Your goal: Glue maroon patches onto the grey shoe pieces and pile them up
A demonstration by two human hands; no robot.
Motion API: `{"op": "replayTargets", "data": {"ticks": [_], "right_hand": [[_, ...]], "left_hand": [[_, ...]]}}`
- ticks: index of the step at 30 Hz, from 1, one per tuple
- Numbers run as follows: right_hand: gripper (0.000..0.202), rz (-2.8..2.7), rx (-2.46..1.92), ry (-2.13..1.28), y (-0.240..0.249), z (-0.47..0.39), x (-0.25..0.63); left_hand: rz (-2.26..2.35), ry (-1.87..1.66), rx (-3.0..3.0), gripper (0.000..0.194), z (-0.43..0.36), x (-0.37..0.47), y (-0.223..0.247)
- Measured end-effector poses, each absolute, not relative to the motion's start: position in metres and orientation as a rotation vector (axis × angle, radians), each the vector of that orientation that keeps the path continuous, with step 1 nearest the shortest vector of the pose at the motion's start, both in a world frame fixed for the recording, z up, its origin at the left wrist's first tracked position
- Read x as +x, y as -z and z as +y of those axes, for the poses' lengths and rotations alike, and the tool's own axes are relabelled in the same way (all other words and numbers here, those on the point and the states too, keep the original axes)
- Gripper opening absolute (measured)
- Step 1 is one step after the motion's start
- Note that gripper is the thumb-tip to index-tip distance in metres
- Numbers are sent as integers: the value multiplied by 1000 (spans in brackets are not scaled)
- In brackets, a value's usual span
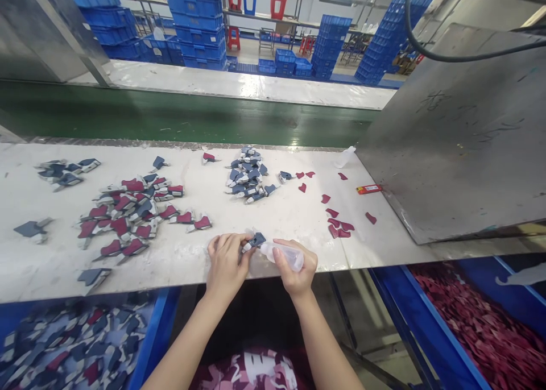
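Observation:
Near the front edge of the white worktable (170,270), my left hand (228,262) pinches a small dark blue and grey part (257,240). Closed round a clear plastic squeeze bottle (292,256) is my right hand (301,270). The bottle points left, its tip end close by the part; whether they touch I cannot tell. Ahead lies a heap of dark blue and grey parts (248,177). A larger pile of similar parts with dark red faces (128,214) spreads to the left. Several loose dark red pieces (340,228) lie to the right.
A green conveyor belt (191,114) runs behind the table. Blue bins flank me below: the left bin (160,322) holds blue-grey parts, the right bin (447,327) red pieces. A metal panel (464,134) stands at right, near a small red-yellow packet (369,190).

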State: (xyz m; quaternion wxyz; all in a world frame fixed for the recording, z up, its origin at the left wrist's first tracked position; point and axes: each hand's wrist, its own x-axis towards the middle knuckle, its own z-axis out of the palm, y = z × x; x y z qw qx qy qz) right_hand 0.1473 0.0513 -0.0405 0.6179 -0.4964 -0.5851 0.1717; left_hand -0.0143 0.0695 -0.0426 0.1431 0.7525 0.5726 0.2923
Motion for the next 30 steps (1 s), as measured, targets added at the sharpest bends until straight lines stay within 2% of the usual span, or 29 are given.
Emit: {"op": "replayTargets", "data": {"ticks": [18,30], "right_hand": [[14,-1030,-1284,-360,53,48,148],[15,-1108,-1284,-338,50,52,146]], "left_hand": [[1652,-864,2180,13,70,-15,48],[1652,-855,2194,12,70,-15,45]]}}
